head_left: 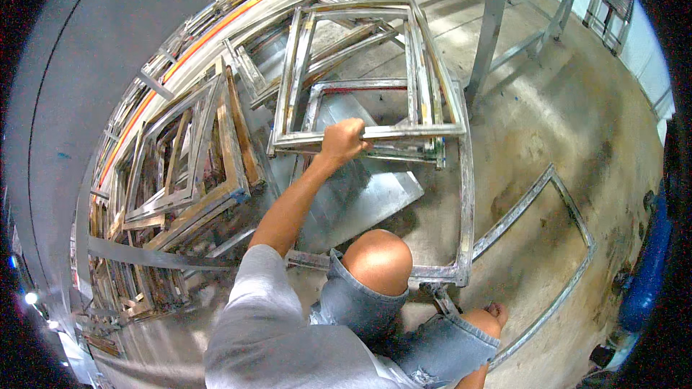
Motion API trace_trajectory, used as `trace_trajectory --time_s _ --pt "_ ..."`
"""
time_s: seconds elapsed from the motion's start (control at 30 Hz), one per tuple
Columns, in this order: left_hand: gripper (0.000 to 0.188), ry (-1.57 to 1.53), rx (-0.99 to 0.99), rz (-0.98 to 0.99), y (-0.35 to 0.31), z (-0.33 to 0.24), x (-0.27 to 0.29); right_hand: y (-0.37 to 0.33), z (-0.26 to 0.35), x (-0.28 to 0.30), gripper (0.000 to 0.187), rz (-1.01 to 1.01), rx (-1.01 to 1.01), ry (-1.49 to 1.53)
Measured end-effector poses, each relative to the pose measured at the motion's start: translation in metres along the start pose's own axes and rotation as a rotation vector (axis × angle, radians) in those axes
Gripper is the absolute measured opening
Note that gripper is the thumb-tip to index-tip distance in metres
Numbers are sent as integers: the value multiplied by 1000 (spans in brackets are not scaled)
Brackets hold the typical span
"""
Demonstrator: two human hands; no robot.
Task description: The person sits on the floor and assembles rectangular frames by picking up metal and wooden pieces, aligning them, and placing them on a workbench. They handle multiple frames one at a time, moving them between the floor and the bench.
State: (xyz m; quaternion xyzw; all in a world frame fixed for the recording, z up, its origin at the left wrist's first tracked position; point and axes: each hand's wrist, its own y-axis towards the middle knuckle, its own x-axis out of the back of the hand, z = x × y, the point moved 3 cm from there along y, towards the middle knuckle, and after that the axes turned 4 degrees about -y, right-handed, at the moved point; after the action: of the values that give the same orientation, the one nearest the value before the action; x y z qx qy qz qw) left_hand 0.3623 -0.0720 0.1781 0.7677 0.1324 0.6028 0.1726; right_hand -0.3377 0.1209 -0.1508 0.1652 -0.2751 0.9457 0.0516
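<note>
My left hand [344, 140] is closed around the near bar of a rectangular metal frame [411, 131], with the thumb side toward the right. This frame is grey and stained, and is tilted up over other similar frames behind it. Below it, a larger metal frame [465, 209] extends toward my knees. A flat sheet-metal piece [371, 198] lies inside that larger frame. My right forearm [473, 377] shows at the lower edge beside my right knee. Next to that knee is a small dark patch of skin; whether it is my right hand's fingers cannot be made out.
Several frames [234, 191], some with brownish edges, lean in a stack at the left. Another thin frame [566, 295] lies on the concrete floor at the right. A metal post [490, 29] stands beyond, and a blue cylinder [646, 266] is at the right rim.
</note>
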Motion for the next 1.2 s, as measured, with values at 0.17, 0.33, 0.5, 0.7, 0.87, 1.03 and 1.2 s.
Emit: trace_trajectory --time_s 0.17,0.33,0.5,0.7,0.87,1.03,1.2 --pt "42 -43 3 8 4 -11 8 -40 28 -22 26 -109 39 70" --pt "48 -78 13 7 6 -11 26 -88 104 -58 26 -268 190 83" --pt "37 -20 57 -156 37 -5 79 -121 163 -71 27 -375 300 89" --pt "42 -350 200 -232 76 -2 165 -121 170 -63 28 -377 307 71" --pt "41 -163 230 -204 78 -5 192 -116 153 -58 28 -346 278 69" --pt "33 387 30 -210 117 32 236 -106 130 -51 28 -290 230 71" --pt "30 642 -176 -146 146 47 290 -94 105 -41 28 -240 197 70"
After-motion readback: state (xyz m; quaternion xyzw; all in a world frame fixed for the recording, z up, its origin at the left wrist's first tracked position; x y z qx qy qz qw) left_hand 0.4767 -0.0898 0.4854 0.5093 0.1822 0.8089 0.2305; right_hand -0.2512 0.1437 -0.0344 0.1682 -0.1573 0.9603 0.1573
